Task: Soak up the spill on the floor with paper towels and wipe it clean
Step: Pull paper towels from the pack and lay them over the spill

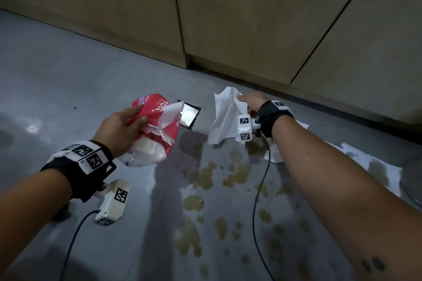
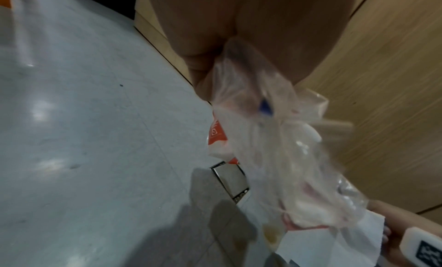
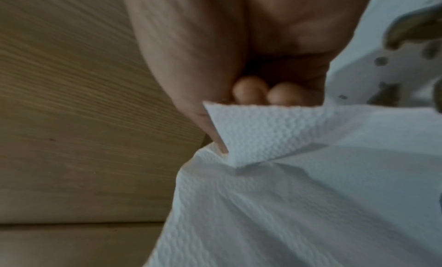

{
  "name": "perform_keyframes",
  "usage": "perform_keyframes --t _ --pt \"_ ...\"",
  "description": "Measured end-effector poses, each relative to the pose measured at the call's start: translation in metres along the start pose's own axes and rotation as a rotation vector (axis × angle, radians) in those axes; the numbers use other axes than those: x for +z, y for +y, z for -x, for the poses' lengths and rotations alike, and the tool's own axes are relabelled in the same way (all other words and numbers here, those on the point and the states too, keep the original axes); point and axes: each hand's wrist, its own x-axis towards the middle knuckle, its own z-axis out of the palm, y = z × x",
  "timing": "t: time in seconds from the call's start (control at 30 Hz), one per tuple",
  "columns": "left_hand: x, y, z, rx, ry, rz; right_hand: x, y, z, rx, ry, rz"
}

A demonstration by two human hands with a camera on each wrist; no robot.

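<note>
A yellowish spill (image 1: pixel 228 175) lies in puddles and drops across the grey floor (image 1: pixel 68 89) between my arms. My left hand (image 1: pixel 123 125) grips a red and clear plastic pack of paper towels (image 1: pixel 157 130) above the floor; the same pack (image 2: pixel 275 157) hangs from that hand in the left wrist view. My right hand (image 1: pixel 251 104) pinches the top edge of a white paper towel sheet (image 1: pixel 226 116), which hangs in the air over the spill's far end. The embossed sheet (image 3: pixel 275 176) fills the right wrist view, held between thumb and fingertips (image 3: pixel 251 89).
Another white towel (image 1: pixel 370 162) lies flat on the floor at the right, stained by the spill. A square metal floor plate (image 1: pixel 189 114) sits past the pack. Wooden cabinet doors (image 1: pixel 251 18) line the far side. Black cables hang from both wrist cameras.
</note>
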Motion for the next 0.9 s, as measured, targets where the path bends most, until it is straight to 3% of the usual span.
perform_keyframes --t 0.27,0.4,0.5,0.57,0.6,0.77,0.9 --pt "-0.002 -0.026 0.01 -0.048 -0.031 -0.018 -0.002 -0.01 -0.028 -0.016 0.074 0.112" --pt "0.004 -0.031 0.011 -0.052 -0.066 -0.035 -0.01 -0.012 -0.033 -0.23 0.366 0.589" --pt "0.006 -0.027 0.01 -0.04 -0.073 -0.027 0.005 -0.005 -0.017 -0.507 0.434 0.966" --pt "0.006 -0.022 0.008 -0.028 -0.077 -0.021 0.028 0.014 -0.009 -0.637 0.364 1.19" --pt "0.006 -0.019 0.007 -0.023 -0.078 -0.014 0.039 0.029 -0.006 -0.624 0.297 1.244" --pt "0.01 -0.013 0.01 -0.001 -0.095 -0.01 0.069 0.105 -0.01 -0.286 -0.065 1.193" --pt "0.015 -0.015 0.016 0.028 -0.1 -0.032 0.073 0.12 -0.008 -0.326 -0.038 1.17"
